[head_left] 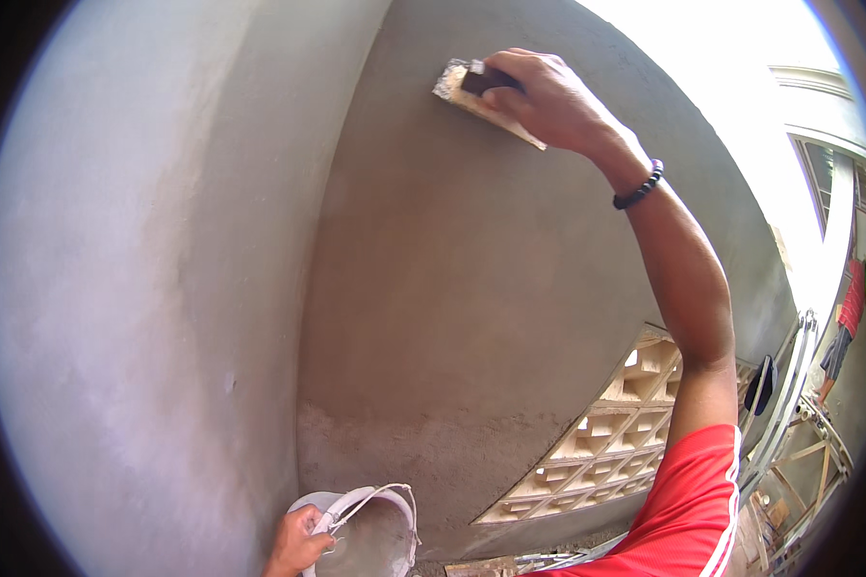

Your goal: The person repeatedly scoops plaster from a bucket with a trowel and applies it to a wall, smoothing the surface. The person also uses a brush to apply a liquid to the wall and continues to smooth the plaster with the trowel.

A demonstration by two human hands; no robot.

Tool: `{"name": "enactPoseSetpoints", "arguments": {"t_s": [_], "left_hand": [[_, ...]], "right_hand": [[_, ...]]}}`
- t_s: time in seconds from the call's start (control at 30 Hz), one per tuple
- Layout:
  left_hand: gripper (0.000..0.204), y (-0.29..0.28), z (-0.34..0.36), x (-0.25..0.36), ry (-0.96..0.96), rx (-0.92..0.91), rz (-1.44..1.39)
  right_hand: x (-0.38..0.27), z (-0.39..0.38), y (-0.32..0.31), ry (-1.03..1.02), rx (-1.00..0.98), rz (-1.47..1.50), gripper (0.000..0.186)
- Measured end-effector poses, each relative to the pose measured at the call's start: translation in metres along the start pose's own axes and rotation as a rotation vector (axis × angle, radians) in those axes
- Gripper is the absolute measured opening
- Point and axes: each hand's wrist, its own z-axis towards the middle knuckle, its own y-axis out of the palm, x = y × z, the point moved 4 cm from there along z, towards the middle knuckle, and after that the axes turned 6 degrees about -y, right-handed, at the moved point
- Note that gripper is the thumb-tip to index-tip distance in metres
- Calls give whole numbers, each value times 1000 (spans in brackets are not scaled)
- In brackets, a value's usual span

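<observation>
My right hand (539,96) grips the dark handle of a flat, pale plastering float (517,133), which is crusted at its tip and held against the grey plastered wall (452,250) high up. A black bead bracelet circles that wrist. Low at the bottom edge, my left hand (296,541) is closed on the rim of a whitish bucket (406,519) with a cord tied at its handle. Grey material shows inside the bucket.
A second plastered wall (144,269) meets this one at a corner on the left. A pale ventilation-block panel (606,433) fills the lower right. Beyond stand scaffolding (818,452) and another person in red (850,308). Debris lies along the bottom.
</observation>
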Motion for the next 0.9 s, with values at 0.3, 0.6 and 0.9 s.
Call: {"name": "enactPoseSetpoints", "arguments": {"t_s": [0.3,0.6,0.9], "left_hand": [[23,2,4,5,34,-12,77],[21,3,2,0,-23,-17,10],[39,2,3,0,-30,-54,40]], "right_hand": [[116,45,-51,602,-144,219,37],[18,18,-45,190,50,4,32],[20,46,-6,239,85,-59,34]]}}
